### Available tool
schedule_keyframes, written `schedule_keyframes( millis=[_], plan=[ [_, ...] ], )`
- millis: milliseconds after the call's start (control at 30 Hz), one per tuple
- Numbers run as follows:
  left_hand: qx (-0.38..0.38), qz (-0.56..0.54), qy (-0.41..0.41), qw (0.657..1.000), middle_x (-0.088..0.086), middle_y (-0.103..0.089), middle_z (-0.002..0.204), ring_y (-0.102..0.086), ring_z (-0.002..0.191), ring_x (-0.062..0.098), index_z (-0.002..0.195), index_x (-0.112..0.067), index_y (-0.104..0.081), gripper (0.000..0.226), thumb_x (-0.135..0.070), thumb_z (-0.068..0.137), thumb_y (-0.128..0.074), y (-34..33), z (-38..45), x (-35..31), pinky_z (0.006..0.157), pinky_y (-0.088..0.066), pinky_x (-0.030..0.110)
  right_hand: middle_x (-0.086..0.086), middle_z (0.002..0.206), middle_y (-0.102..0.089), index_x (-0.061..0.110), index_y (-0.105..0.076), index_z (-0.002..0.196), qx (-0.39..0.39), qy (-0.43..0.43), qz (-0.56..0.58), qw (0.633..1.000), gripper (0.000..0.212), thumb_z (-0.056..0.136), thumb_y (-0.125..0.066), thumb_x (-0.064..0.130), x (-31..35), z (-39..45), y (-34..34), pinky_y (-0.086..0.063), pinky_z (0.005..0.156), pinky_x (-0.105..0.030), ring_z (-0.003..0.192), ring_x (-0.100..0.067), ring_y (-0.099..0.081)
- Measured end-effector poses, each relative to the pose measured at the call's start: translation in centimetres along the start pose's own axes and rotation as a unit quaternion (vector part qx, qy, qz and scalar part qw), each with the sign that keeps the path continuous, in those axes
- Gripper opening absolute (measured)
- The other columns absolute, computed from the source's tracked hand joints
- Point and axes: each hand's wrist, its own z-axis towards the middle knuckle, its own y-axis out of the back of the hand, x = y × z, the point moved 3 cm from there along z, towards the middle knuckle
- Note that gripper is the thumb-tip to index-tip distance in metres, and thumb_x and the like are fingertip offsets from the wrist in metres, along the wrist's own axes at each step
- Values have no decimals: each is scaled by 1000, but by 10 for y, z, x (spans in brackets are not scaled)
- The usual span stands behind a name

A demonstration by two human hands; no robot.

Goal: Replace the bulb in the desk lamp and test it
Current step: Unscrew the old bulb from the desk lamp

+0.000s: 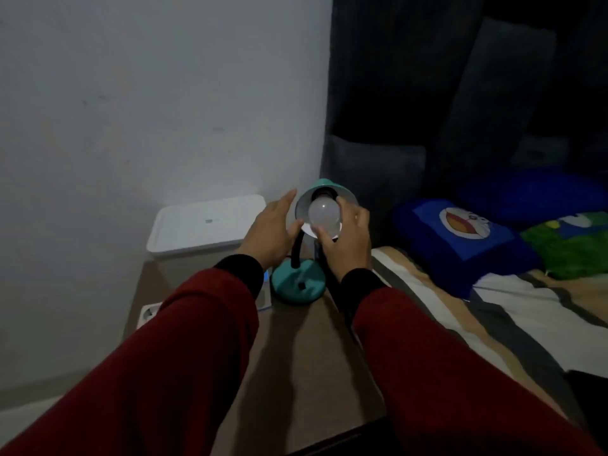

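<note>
Bulb (324,212) unlit, seated in teal lamp (297,286) shade at twelve o'clock on the small table (296,357). Right hand (345,241) wrapped around the glass, fingers clasping from three o'clock; left hand (271,233) spread flat, empty, beside the shade at nine. Risks: cross-threading from a tilted twist, tipping the light base, glass slipping toward the bed (493,307).

Frosted matt bulb (324,211), smooth teal lamp base (297,285), matt wood-look table (296,350), cloth pillow (460,238)
</note>
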Motion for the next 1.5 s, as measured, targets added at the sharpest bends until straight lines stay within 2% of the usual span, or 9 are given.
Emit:
schedule_keyframes(
  millis=[167, 367, 567, 733, 867, 1067, 1267, 1367, 1500],
  plan=[
    [-48, -89, -8, 995, 5, -48, 145, -47, 131, 20, 145, -24, -35, 47, -23, 99, -44, -14, 22, -2, 106, -34, 23, -12, 134, -37, 16, -39, 138, -16, -55, 36, 998, 64, 83, -69, 27, -13, 18, -15, -43, 97, -29, 119, -25, -49],
    [-94, -181, 11, 979, 2, -61, 132, -51, 106, 1, 134, -24, -53, 39, -11, 98, -45, -13, 29, 3, 81, -31, -11, -12, 130, -42, 16, -46, 133, -19, -43, 25, 999, 58, 81, -71, 24, -19, 31, -28, -38, 88, -19, 114, -24, -51],
    [-77, -187, 24, 979, 3, -62, 132, -54, 124, 16, 132, -25, -55, 38, -11, 98, -48, -11, 33, 7, 100, -35, 13, -14, 144, -34, 25, -51, 134, -12, 80, -86, 993, 59, 82, -63, 0, -14, 23, -30, -41, 107, -37, 131, -31, -35],
    [-56, -198, 31, 978, 2, -58, 136, -50, 129, 15, 133, -26, -54, 38, -12, 98, -47, -14, 32, 4, 100, -32, 10, -13, 142, -34, 17, -33, 141, -45, -117, 47, 991, 71, 82, -70, 28, -17, 20, -33, -42, 99, -30, 127, -26, -44],
    [-63, -202, 46, 976, 14, -65, 126, -57, 120, 27, 133, -26, -55, 38, -13, 98, -47, -10, 33, 5, 94, -36, 17, -11, 143, -28, 23, -40, 139, -62, -36, -2, 997, 62, 85, -63, 6, -3, 21, -34, -39, 109, -30, 128, -21, -40],
    [-53, -210, 47, 975, 16, -65, 125, -56, 118, 32, 132, -26, -55, 37, -14, 98, -48, -11, 34, 4, 93, -37, 22, -12, 143, -32, 17, -36, 140, -59, -109, 26, 992, 61, 86, -65, 16, -4, 23, -34, -40, 103, -29, 128, -27, -44],
    [-53, -207, 47, 976, -1, -58, 136, -50, 128, 12, 132, -27, -55, 37, -16, 98, -48, -10, 35, 3, 93, -31, 3, -10, 147, -29, 16, -34, 143, -51, -116, 57, 990, 67, 85, -67, 12, -3, 25, -33, -36, 106, -25, 132, -23, -39],
    [-54, -209, 47, 975, -1, -57, 136, -49, 128, 12, 132, -27, -55, 37, -16, 98, -48, -10, 37, 3, 92, -31, 3, -9, 149, -24, 21, -36, 142, -39, -76, 47, 995, 63, 87, -59, 1, 1, 23, -36, -30, 104, -18, 135, -23, -36],
    [-53, -207, 45, 976, 0, -57, 137, -50, 128, 13, 132, -26, -55, 37, -16, 98, -48, -10, 37, 3, 91, -31, 2, -10, 148, -25, 16, -31, 144, -63, -145, 96, 983, 74, 82, -70, 14, -4, 27, -34, -29, 94, -13, 132, -22, -38]
  ],
)
